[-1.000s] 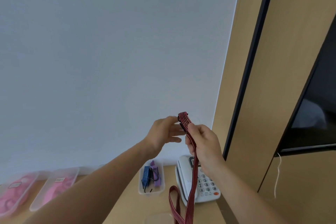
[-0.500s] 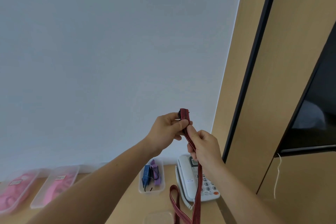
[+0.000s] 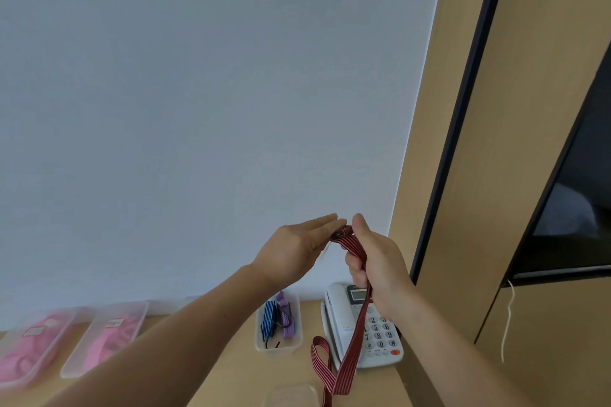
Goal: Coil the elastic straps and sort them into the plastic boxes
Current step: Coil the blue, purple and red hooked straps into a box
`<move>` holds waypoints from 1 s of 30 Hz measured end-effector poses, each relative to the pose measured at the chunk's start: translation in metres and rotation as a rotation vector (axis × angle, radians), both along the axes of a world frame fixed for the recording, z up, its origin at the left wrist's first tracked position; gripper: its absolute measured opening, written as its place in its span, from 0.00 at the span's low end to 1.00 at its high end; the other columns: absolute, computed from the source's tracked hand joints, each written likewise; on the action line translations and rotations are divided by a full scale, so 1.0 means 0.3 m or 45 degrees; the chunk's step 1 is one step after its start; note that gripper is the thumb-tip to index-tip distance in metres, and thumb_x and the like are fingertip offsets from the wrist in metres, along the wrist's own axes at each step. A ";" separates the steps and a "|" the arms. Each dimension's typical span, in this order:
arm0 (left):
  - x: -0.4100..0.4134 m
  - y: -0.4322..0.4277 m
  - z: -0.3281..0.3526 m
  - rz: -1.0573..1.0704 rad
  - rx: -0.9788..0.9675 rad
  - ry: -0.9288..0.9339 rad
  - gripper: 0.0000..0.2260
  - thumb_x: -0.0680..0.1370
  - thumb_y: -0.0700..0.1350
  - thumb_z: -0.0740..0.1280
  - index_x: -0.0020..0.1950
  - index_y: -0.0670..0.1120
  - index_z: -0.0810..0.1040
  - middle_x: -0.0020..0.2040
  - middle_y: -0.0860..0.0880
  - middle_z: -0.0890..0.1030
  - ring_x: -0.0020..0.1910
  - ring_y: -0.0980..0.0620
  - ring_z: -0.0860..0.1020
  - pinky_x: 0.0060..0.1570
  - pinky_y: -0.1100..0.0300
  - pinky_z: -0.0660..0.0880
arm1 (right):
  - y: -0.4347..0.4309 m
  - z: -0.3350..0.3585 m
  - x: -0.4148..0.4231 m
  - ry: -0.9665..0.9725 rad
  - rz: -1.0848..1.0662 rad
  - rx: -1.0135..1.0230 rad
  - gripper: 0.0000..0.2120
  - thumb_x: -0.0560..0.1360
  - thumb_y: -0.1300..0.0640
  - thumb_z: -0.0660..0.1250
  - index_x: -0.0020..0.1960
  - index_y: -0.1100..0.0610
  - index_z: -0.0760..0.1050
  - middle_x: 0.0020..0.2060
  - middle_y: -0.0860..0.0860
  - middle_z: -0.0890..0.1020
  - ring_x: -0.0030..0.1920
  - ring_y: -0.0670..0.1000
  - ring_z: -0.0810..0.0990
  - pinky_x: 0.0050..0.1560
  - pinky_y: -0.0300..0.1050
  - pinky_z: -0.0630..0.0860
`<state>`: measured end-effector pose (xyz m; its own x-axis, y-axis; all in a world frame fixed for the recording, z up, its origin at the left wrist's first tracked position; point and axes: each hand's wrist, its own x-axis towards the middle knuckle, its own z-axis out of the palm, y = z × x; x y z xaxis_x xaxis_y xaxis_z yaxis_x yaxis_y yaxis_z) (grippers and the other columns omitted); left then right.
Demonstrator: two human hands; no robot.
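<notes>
**Starting the coil on the red striped strap**

The right hand (image 3: 377, 266) has its grip closed round the red-and-black strap (image 3: 355, 340), with the thumb up beside the rolled end. The left hand (image 3: 294, 251) has an open grip, its straight fingers laid against that end. The strap is held up in front of the wall, and its tail hangs across the telephone (image 3: 334, 317) to a slack loop above the bench (image 3: 244, 377).

To coil well, I judge, pin the small roll flat between the left fingers and right thumb. Feed the tail up under light, even tension and stack each turn edge on edge. Overstretched elastic will likely spring open.

On the telephone the key marks 2, 5, 6, 8, 9, 0 and # are readable. Its brand and the labels on the pink-filled boxes (image 3: 74, 368) are too blurred to read.
</notes>
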<state>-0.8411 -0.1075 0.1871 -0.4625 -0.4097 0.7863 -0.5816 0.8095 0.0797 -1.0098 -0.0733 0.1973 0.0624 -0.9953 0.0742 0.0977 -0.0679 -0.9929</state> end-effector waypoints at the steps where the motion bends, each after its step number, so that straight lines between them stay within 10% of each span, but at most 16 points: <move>1: -0.001 0.000 0.001 0.024 -0.060 -0.035 0.21 0.72 0.29 0.72 0.65 0.39 0.80 0.61 0.41 0.82 0.51 0.43 0.85 0.42 0.49 0.84 | -0.001 -0.002 0.000 0.007 -0.002 0.002 0.22 0.79 0.40 0.62 0.45 0.60 0.75 0.24 0.51 0.68 0.23 0.48 0.60 0.23 0.40 0.56; 6: -0.004 -0.005 -0.001 0.010 0.044 0.039 0.22 0.74 0.28 0.68 0.67 0.41 0.78 0.66 0.42 0.79 0.59 0.46 0.82 0.55 0.54 0.81 | 0.000 -0.012 -0.001 -0.047 -0.005 -0.037 0.16 0.79 0.46 0.65 0.44 0.60 0.70 0.24 0.49 0.69 0.23 0.47 0.60 0.24 0.39 0.57; 11: -0.032 0.009 0.065 -0.206 1.327 0.900 0.18 0.82 0.38 0.58 0.72 0.42 0.72 0.59 0.45 0.83 0.53 0.51 0.84 0.53 0.59 0.80 | 0.006 -0.014 -0.007 -0.038 -0.074 -0.104 0.16 0.80 0.49 0.65 0.42 0.62 0.72 0.27 0.50 0.75 0.23 0.46 0.65 0.24 0.37 0.61; 14: -0.035 0.026 0.092 -0.364 1.658 0.949 0.18 0.83 0.49 0.56 0.64 0.41 0.79 0.53 0.42 0.85 0.53 0.45 0.84 0.55 0.51 0.79 | 0.015 -0.025 -0.003 0.027 -0.109 -0.157 0.16 0.80 0.50 0.64 0.43 0.63 0.72 0.27 0.50 0.76 0.23 0.47 0.65 0.25 0.39 0.62; 30: -0.043 0.065 0.078 -0.089 1.109 0.727 0.08 0.80 0.42 0.68 0.56 0.41 0.75 0.43 0.45 0.87 0.44 0.44 0.84 0.44 0.53 0.79 | 0.034 -0.051 -0.005 0.189 -0.102 -0.037 0.20 0.78 0.42 0.65 0.40 0.60 0.72 0.25 0.51 0.77 0.21 0.47 0.68 0.22 0.37 0.66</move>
<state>-0.8539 -0.0880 0.2106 -0.1592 -0.9265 0.3410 -0.2278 0.3705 0.9005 -1.0113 -0.0632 0.1820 -0.0050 -0.9950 0.0993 -0.0568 -0.0988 -0.9935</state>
